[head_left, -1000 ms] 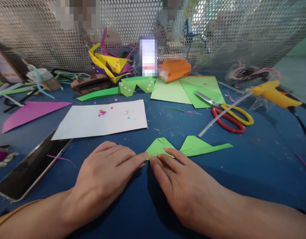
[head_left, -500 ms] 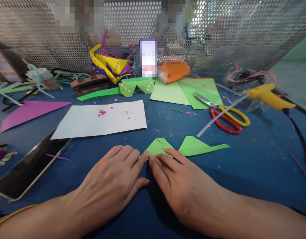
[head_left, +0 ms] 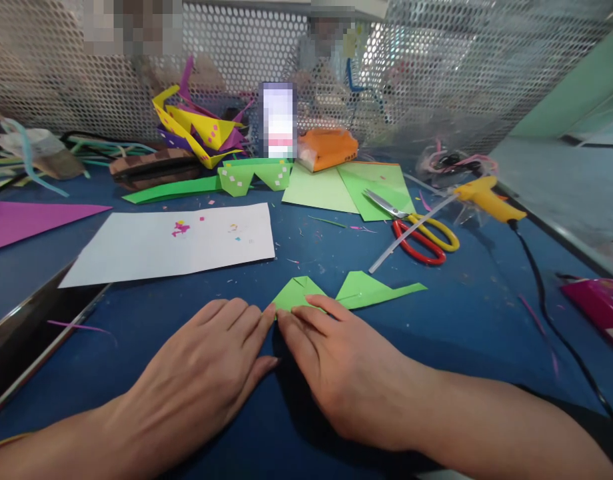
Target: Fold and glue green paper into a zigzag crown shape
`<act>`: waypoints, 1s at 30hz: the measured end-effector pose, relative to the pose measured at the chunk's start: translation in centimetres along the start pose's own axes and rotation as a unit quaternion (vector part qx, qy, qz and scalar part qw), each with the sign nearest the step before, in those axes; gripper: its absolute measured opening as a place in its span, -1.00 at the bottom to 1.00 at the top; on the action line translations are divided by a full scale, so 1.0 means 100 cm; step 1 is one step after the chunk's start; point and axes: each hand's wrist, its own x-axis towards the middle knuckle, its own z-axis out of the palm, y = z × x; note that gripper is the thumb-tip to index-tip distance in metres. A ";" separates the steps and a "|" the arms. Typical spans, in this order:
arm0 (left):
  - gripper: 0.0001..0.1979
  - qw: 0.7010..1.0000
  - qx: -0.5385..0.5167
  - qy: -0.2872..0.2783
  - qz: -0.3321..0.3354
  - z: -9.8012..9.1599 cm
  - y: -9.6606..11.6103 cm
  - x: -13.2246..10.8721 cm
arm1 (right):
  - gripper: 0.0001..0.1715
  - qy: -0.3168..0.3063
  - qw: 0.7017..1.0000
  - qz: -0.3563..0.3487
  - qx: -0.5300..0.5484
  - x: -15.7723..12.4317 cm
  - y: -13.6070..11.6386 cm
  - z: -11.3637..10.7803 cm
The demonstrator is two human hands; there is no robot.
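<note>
A folded light-green paper cut-out [head_left: 362, 291] lies on the blue table, with two angular humps and a narrow strip pointing right. My left hand [head_left: 211, 360] has its fingers closed together at the cut-out's left end, the fingertips on its lower edge. My right hand [head_left: 351, 360] pinches and presses the same edge, its fingers bent over the paper between the humps. Both hands' fingertips almost meet. The paper under the fingers is hidden. Beyond them stand green paper glasses [head_left: 254, 179] with small white squares on the front.
Scissors [head_left: 421, 230] with red and yellow handles lie right, under a glue stick from a yellow glue gun [head_left: 491, 199]. White paper [head_left: 221, 247] with coloured bits partly covers a phone [head_left: 26, 327]. A lit phone [head_left: 278, 120] leans on perforated metal. Yellow paper glasses [head_left: 201, 127] stand left of it.
The whole view has shifted right, so things sit further left and a pink object shows at the right edge. My hands keep nearly the same hold on the green paper.
</note>
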 end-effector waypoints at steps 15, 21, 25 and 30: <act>-0.54 1.000 -0.007 0.010 -0.006 -0.005 0.000 0.002 | -0.43 0.073 0.981 0.171 -0.063 -0.083 0.039 -0.020; -0.52 1.000 0.005 0.020 -0.007 -0.003 0.000 0.003 | -0.45 0.021 0.980 0.111 -0.165 -0.071 0.034 -0.010; -0.51 1.000 0.009 0.018 -0.002 -0.002 0.001 0.003 | -0.43 -0.005 0.976 0.082 -0.203 -0.066 0.027 -0.009; -0.52 0.999 0.038 0.016 0.002 -0.001 0.003 0.003 | -0.43 0.037 0.981 0.133 -0.134 -0.070 0.026 -0.004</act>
